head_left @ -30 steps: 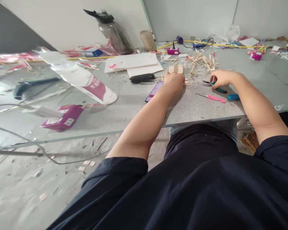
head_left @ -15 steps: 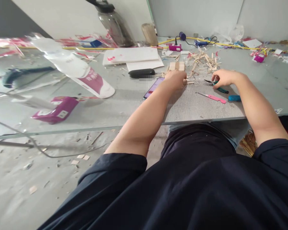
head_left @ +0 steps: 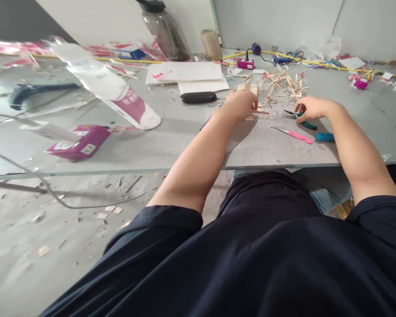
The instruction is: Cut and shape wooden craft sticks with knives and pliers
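Note:
My left hand [head_left: 240, 105] is closed over thin wooden pieces in front of a light wooden block [head_left: 249, 88]; what its fingertips hold is too small to make out. My right hand [head_left: 308, 108] has its fingers curled round the dark-green handles of the pliers [head_left: 306, 123], which lie on the table with their jaws pointing left. A pink-handled blade [head_left: 297, 135] lies just below the pliers, and a blue tool handle [head_left: 325, 137] sits to its right. Loose wooden sticks [head_left: 284, 84] form a pile beyond and between my hands.
Left of my hands are a black oblong case [head_left: 198, 97], white sheets [head_left: 188, 72], a white and purple bottle [head_left: 130, 103] and a purple power strip [head_left: 81, 143]. A dark clear jug [head_left: 166, 33] stands behind. The table's front edge [head_left: 277, 166] runs near my body.
My left hand has shifted slightly toward me, and its forearm now covers most of the phone. My right hand stays at the pliers. The whole view has shifted slightly.

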The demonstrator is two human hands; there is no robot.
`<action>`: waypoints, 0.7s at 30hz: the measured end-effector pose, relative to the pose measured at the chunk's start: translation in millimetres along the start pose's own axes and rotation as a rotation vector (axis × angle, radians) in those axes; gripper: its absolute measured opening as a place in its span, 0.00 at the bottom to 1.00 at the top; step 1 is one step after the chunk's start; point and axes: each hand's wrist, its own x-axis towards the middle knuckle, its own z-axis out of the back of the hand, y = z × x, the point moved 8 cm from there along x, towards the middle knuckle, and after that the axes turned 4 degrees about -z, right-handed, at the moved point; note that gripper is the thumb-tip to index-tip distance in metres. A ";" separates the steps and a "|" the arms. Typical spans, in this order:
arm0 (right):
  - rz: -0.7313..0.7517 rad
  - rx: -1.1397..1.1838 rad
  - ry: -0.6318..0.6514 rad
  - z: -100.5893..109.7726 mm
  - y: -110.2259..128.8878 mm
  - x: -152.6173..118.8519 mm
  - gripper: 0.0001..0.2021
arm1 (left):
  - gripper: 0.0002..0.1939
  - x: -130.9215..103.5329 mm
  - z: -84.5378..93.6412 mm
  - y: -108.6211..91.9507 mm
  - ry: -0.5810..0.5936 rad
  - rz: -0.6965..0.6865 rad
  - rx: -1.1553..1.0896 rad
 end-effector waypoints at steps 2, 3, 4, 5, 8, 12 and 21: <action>-0.007 -0.002 -0.002 0.6 -1.2 -0.4 0.30 | 0.20 -3.9 5.3 -3.1 -0.010 -0.008 -0.015; -0.013 -0.003 0.001 0.7 -2.1 -0.9 0.30 | 0.19 -5.6 5.6 -5.4 0.007 -0.016 -0.025; -0.018 -0.001 0.005 0.7 -2.4 -1.7 0.30 | 0.18 -7.0 5.1 -8.3 0.031 -0.026 -0.034; -0.018 0.007 0.002 1.1 -1.4 -2.7 0.31 | 0.18 -8.1 4.4 -11.3 0.055 -0.038 -0.041; 0.053 0.068 -0.124 8.1 18.6 -8.5 0.27 | 0.18 -9.2 4.6 -18.0 0.082 -0.064 -0.033; 0.191 0.215 -0.306 5.1 78.7 -19.3 0.20 | 0.19 -9.2 5.4 -18.2 0.065 -0.071 -0.046; 0.169 0.201 -0.293 -29.9 134.1 -6.0 0.10 | 0.20 -8.7 12.3 -1.1 -0.035 -0.087 -0.226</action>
